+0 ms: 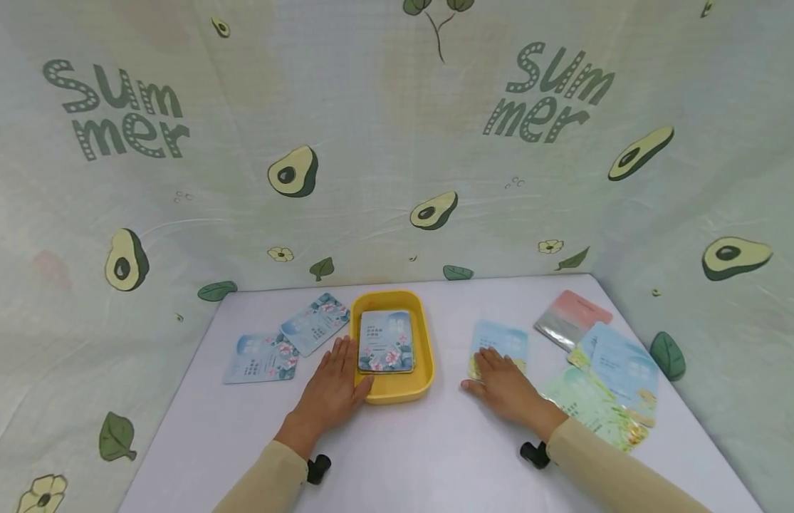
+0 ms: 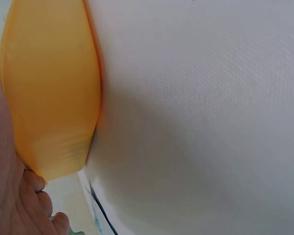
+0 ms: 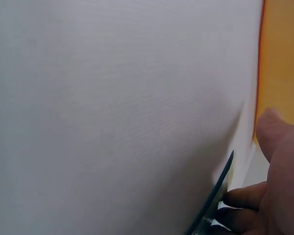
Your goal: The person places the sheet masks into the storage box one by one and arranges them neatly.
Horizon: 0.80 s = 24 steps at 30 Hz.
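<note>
A yellow tray stands in the middle of the table, with a blue floral sheet mask packet lying in it. My left hand rests along the tray's left rim, its fingers straight; in the left wrist view the fingers lie beside the yellow wall. My right hand lies with extended fingers over the near part of a light blue packet. In the right wrist view this packet's edge is seen beside the fingers, and the thumb stands apart from it.
Left of the tray lie two blue floral packets, one nearer and one farther. To the right are a pink and silver packet, a blue one and a green one, partly overlapping. A patterned cloth hangs behind the white table.
</note>
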Each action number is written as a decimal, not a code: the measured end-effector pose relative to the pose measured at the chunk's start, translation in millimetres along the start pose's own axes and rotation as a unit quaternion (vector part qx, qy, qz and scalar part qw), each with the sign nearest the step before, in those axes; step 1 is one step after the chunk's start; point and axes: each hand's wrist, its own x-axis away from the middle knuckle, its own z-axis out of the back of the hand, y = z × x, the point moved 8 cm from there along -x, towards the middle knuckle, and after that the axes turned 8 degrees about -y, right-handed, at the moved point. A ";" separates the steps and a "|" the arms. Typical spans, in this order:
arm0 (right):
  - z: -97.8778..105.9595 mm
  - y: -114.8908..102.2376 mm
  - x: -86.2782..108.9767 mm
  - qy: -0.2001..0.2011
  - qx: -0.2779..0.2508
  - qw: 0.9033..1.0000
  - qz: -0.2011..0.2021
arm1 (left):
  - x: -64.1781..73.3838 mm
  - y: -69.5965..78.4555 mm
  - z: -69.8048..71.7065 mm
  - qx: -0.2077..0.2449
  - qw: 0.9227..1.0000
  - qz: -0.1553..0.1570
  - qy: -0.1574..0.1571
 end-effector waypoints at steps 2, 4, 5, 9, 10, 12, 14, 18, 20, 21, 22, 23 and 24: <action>-1.8 -4.7 -7.3 -0.012 0.000 1.000 0.015 | 0.2 -0.3 -0.1 0.001 1.000 -0.001 0.002; -2.7 -8.6 -14.2 -0.027 0.002 0.999 0.034 | 0.3 -0.4 -0.4 0.000 1.000 -0.002 0.003; -2.6 -9.5 -17.5 -0.035 0.003 0.999 0.042 | 0.3 -0.5 -0.4 0.000 1.000 -0.002 0.003; 7.2 -2.2 -31.1 -0.035 0.020 0.997 0.067 | 0.0 -0.7 -1.2 0.007 1.000 -0.002 0.003; 11.6 3.2 -35.0 -0.025 0.029 0.997 0.065 | 0.1 -0.7 -1.3 0.008 1.000 -0.002 0.002; 22.2 16.7 -42.3 -0.004 0.050 0.997 0.051 | 0.0 -0.8 -1.7 0.012 1.000 -0.002 0.001; 32.3 33.1 -49.0 0.012 0.068 0.997 0.026 | -0.1 -0.7 -1.8 0.012 1.000 -0.002 0.001; 44.1 61.5 -59.1 0.023 0.100 0.995 -0.016 | -0.4 -0.1 -1.1 0.008 1.000 -0.002 0.003; 46.0 69.0 -63.0 0.025 0.113 0.993 -0.021 | -0.3 0.0 -1.1 0.006 1.000 -0.001 0.003; 46.8 70.6 -64.3 0.024 0.117 0.993 -0.021 | 0.0 0.0 -1.1 0.005 1.000 -0.001 0.003; 47.1 72.1 -65.7 0.022 0.120 0.992 -0.023 | 0.2 -0.1 -0.9 0.004 1.000 0.001 0.003; 46.8 73.2 -67.3 0.019 0.125 0.992 -0.025 | 0.1 -0.5 -0.9 0.003 1.000 0.002 0.002; 46.5 73.6 -68.6 0.015 0.126 0.991 -0.027 | 0.4 -0.7 -0.6 0.005 1.000 0.002 0.004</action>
